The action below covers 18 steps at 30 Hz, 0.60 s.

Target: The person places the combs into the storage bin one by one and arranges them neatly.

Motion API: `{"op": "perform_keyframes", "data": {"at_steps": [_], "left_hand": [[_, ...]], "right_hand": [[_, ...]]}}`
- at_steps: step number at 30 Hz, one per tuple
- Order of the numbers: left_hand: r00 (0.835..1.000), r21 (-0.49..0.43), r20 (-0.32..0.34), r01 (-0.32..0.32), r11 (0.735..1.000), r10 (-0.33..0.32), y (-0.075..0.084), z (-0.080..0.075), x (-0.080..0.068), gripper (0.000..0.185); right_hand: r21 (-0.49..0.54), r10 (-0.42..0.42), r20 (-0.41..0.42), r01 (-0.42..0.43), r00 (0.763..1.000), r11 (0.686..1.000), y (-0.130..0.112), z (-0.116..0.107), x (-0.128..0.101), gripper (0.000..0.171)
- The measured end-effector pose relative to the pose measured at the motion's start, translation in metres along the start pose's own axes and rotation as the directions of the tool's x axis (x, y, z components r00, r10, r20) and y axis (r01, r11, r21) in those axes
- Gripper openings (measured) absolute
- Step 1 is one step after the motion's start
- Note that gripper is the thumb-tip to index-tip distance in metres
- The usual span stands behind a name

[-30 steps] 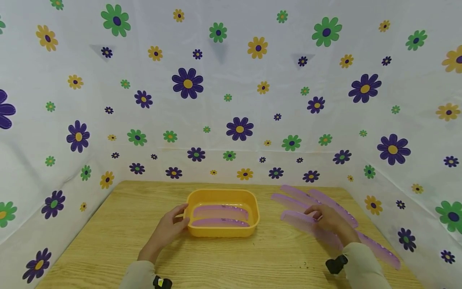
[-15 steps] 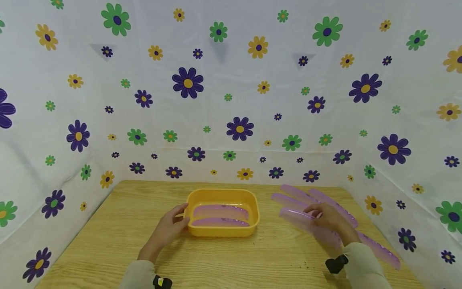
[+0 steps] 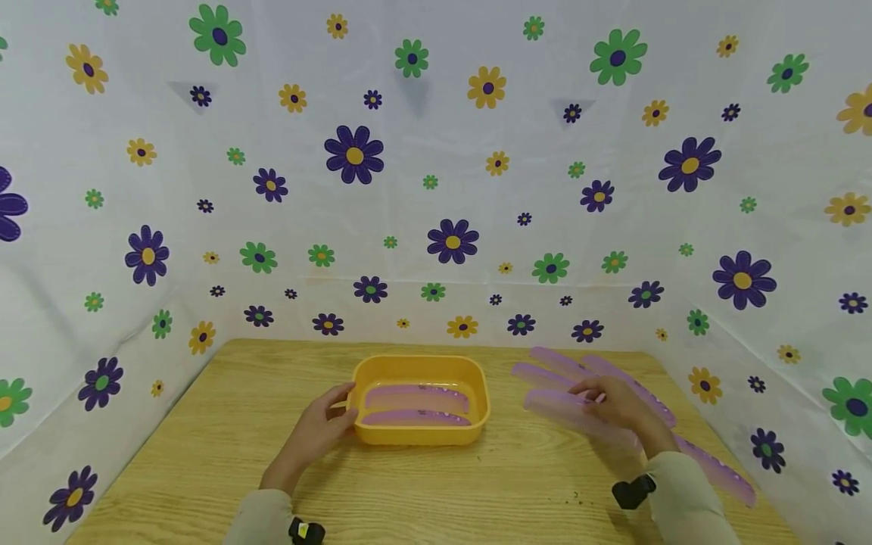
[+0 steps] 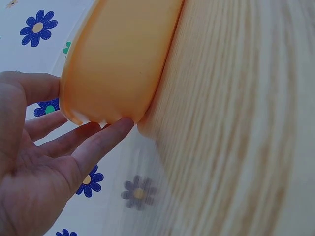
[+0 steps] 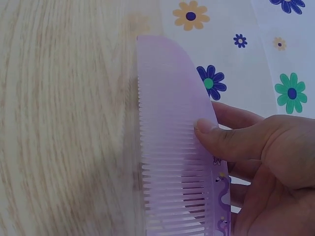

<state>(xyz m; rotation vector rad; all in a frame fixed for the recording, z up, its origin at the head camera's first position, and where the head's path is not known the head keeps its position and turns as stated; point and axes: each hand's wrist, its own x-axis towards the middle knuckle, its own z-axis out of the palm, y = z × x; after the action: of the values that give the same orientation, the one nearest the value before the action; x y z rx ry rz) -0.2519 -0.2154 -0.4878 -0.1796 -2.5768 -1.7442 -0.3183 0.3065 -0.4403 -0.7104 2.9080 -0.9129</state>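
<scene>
My right hand (image 3: 616, 409) pinches a purple comb (image 5: 167, 98) at its spine, thumb on the near face and fingers behind. The comb's teeth point toward the table, and the printed flamingos on it sit beside the fingers. My left hand (image 3: 320, 424) touches the left end of a yellow plastic basin (image 3: 422, 436), its fingers fairly straight along the outer wall. In the left wrist view the thumb tip reaches low on the wall of the basin (image 4: 123, 64). Inside the basin lie two purple combs (image 3: 415, 397), one behind the other, roughly parallel.
Several more purple combs (image 3: 630, 386) lie fanned out behind the right hand. Another comb (image 3: 718, 471) lies by the right forearm. A wood-grain table (image 3: 436, 499) bears everything, and a white flower-printed sheet (image 3: 436, 204) walls off the back and sides.
The pinched comb has risen slightly and shifted a little left with my right hand. My left hand and the basin stay where they were.
</scene>
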Motion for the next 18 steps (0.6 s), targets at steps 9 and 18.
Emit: {"op": "perform_keyframes", "data": {"at_steps": [9,18], "left_hand": [[1.0,-0.007,0.003,0.0,1.0,0.0,-0.001,0.0,0.001,0.054],[1.0,-0.011,0.009,-0.012,1.0,0.012,0.001,-0.001,-0.001,0.054]], "right_hand": [[0.061,-0.019,-0.004,0.02,1.0,0.998,-0.01,-0.006,0.002,0.024],[0.078,-0.015,0.005,0.014,1.0,0.997,-0.017,-0.008,0.007,0.025]]}}
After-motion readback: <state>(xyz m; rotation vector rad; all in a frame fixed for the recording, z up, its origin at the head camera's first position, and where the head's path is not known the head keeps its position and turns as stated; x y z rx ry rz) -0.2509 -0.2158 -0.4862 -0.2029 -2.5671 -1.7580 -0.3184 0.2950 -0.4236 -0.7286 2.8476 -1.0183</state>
